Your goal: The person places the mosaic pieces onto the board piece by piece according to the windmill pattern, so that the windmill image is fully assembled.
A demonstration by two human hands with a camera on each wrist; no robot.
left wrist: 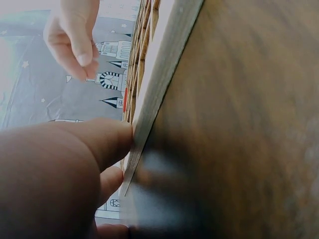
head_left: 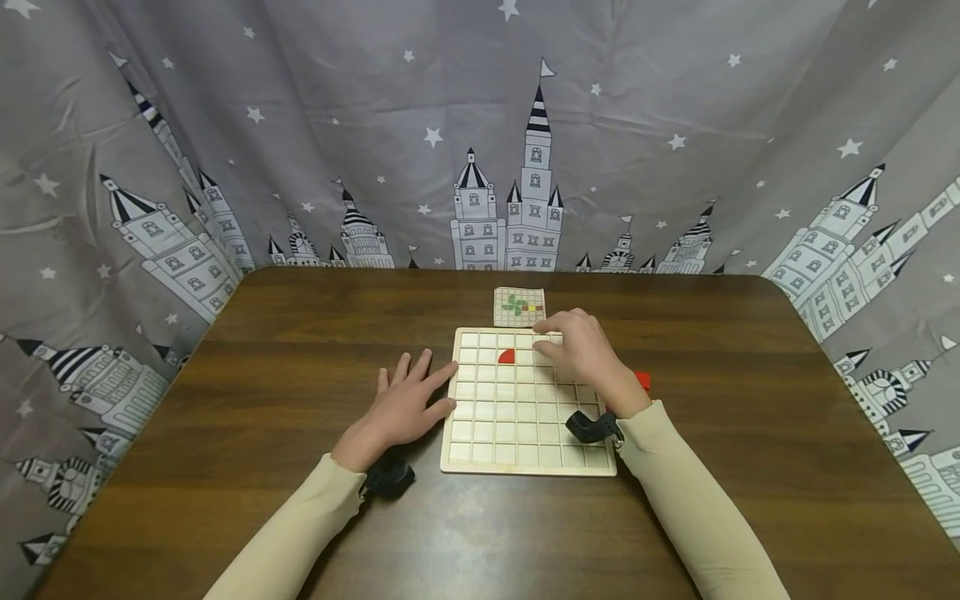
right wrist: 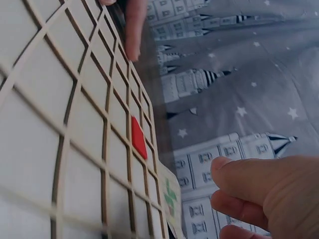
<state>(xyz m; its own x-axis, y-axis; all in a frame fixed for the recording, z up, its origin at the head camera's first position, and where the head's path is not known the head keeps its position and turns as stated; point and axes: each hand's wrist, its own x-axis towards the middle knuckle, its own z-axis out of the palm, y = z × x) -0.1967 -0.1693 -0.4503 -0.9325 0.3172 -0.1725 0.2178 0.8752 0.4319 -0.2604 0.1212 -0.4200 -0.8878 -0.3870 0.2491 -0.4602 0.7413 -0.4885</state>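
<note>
One pale wooden square board with raised strips (head_left: 506, 432) lies flat on the dark brown wood-grained surface (head_left: 262, 375), its strips marking off rows of square compartments. One glossy red quarter-circle piece (head_left: 507, 357) sits in one of them, in the second row from the far edge and third from the left, its curved side facing far and left.

There are two hands, well apart from each other. The left hand (head_left: 405, 408) rests at the board's left edge, fingers spread, with its thumb and index finger touching the rim. The right hand (head_left: 581, 346) hovers over the far right part, fingers loosely bent, thumb and index tips parted, with nothing to be seen between them.

One small pale printed card (head_left: 519, 307) lies just beyond the board's far edge (its grid carries green, yellow and brownish shapes). To the right, a red item (head_left: 642, 380) peeks out from behind the right wrist, mostly hidden, so its shape and number cannot be told.
</note>
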